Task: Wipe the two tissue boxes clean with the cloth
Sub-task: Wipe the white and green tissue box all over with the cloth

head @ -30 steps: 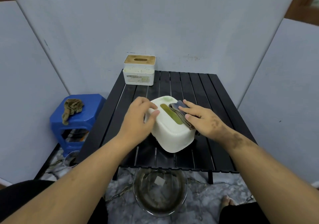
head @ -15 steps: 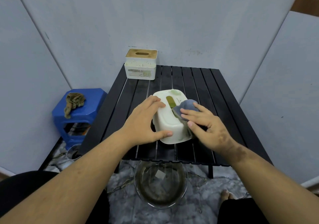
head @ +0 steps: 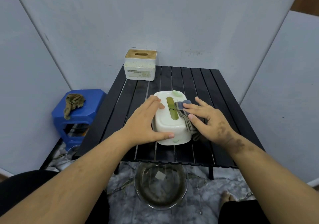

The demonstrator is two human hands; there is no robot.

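A white rounded tissue box point(head: 168, 127) with a green slot lies in the middle of the black slatted table point(head: 215, 103). My left hand point(head: 143, 122) grips its left side, thumb along the near edge. My right hand point(head: 207, 118) presses a folded grey cloth point(head: 185, 115) flat against the box's right top edge; part of the cloth hangs down the right side. A second tissue box point(head: 140, 65), white with a wooden lid, stands at the table's far left corner, speckled with dirt.
A blue plastic stool point(head: 77, 118) with a crumpled brown rag point(head: 73, 103) stands left of the table. A glass bowl point(head: 160, 187) of murky water sits on the floor under the near table edge. Grey panels close in on three sides.
The box has turned so its slot runs away from me and it sits flat. My right hand with the cloth slid along the right top edge; my left thumb moved to the near edge.
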